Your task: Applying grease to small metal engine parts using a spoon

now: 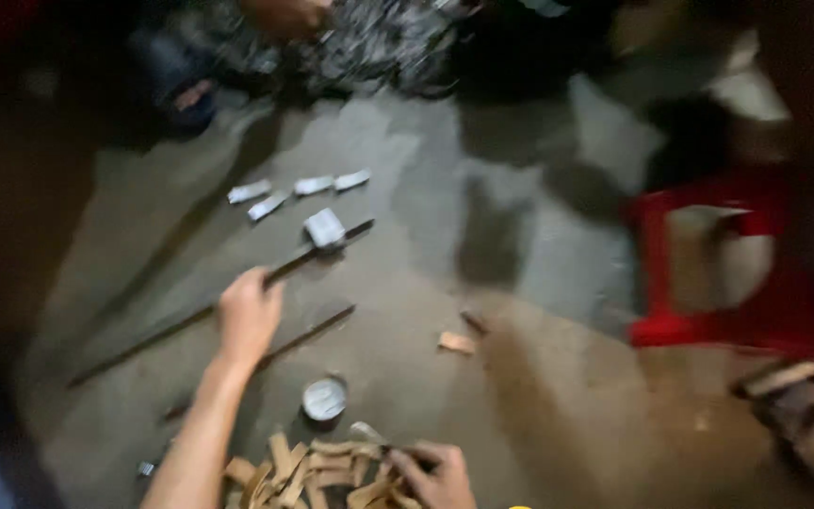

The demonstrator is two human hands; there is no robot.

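My left hand (247,316) reaches forward and closes around a long thin dark rod (317,250) that lies slanted across the concrete floor. A small grey block (324,227) sits on the rod near its far end. My right hand (435,476), at the bottom edge, grips a short tool with a pale rounded tip (366,432) over a heap of light wooden strips (308,469). A small round tin (324,398) stands just beyond the heap. The picture is blurred.
A second dark rod (308,335) lies beside the first. Several small pale pieces (299,188) lie farther off, and a loose wood chip (456,342) to the right. A red plastic stool (737,264) stands at right. Another person sits at the top (332,38).
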